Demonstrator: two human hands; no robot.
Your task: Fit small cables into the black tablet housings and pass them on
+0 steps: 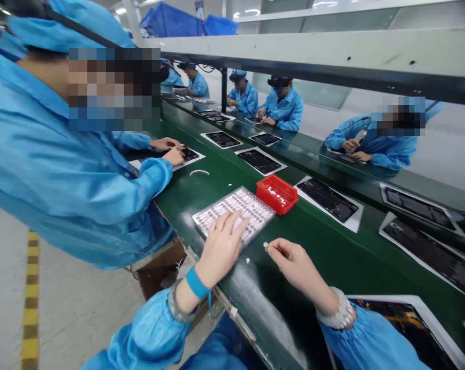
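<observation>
My left hand (225, 244) lies over a clear tray (261, 222) filled with rows of small whitish parts. Its fingers are stretched out and a little apart, their tips on or just above the parts. Between thumb and forefinger, my right hand (294, 262) pinches a small white round piece (265, 245) above the green bench. A similar small white bit (248, 261) lies on the bench between my hands. Touching or close behind the tray's far corner stands a red bin (277, 194) with several small white pieces inside.
Dark flat panels on white sheets, such as one panel (328, 198), lie along the green bench (201, 187). Another panel (405, 329) sits by my right forearm. A co-worker (62, 169) works close on my left. A pale shelf beam (313, 56) crosses above; several people sit opposite.
</observation>
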